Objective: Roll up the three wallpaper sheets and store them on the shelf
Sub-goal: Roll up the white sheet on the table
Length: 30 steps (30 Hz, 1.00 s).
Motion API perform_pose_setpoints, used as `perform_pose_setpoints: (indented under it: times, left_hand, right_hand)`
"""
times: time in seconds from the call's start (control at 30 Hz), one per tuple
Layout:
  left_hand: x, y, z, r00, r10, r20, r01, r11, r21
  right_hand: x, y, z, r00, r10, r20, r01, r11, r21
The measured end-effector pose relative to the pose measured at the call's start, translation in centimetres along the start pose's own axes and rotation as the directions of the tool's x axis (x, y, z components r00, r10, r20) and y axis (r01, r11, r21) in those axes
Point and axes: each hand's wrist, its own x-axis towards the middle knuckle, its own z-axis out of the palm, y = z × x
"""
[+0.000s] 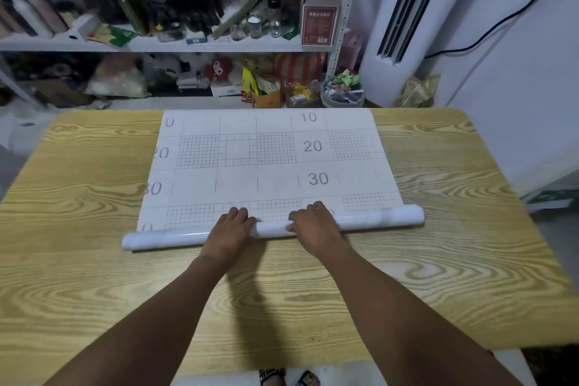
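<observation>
A white wallpaper sheet [266,150] lies backing-side up on the wooden table [94,260], printed with a grid and the numbers 10, 20, 30. Its near end is rolled into a white tube [382,218] lying across the table. My left hand [230,229] rests on top of the tube near its middle, fingers curled over the far side. My right hand [313,224] lies on the tube just to the right, fingers curled over it too. I see only this one sheet.
Behind the table stands a white metal shelf [175,45] crowded with bottles, jars, a red-brown box [319,22] and bags below. A white standing air conditioner [407,9] is at the back right. The table's near edge ends above my sandalled feet [289,378].
</observation>
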Motion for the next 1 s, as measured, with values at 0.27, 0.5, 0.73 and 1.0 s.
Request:
perform_pose_setpoints:
  times: [0.27,0.5,0.73,1.0]
  left_hand:
    - [0.6,0.4,-1.5,0.989,-0.118,0.092,0.13,0.983,-0.131]
    - [0.0,-0.3,-0.9,0.997,0.06,0.037,-0.056,0.993,-0.101]
    - [0.3,-0.3,-0.7,0.996,0.007,0.088,-0.006,1.0,-0.016]
    - [1.4,-0.5,-1.4,0.985,-0.054,0.163,0.077,0.987,-0.14]
  right_hand:
    - [-0.3,-0.1,0.6,0.993,-0.011,-0.118,0.016,0.999,0.041]
    - [0.2,0.1,1.0,0.995,0.009,-0.103,-0.003,0.998,0.066]
    - [1.0,0.5,0.3,0.999,-0.016,-0.038,0.019,0.998,0.065]
    - [1.5,0.4,0.4,0.998,0.024,-0.065,-0.018,0.995,0.098]
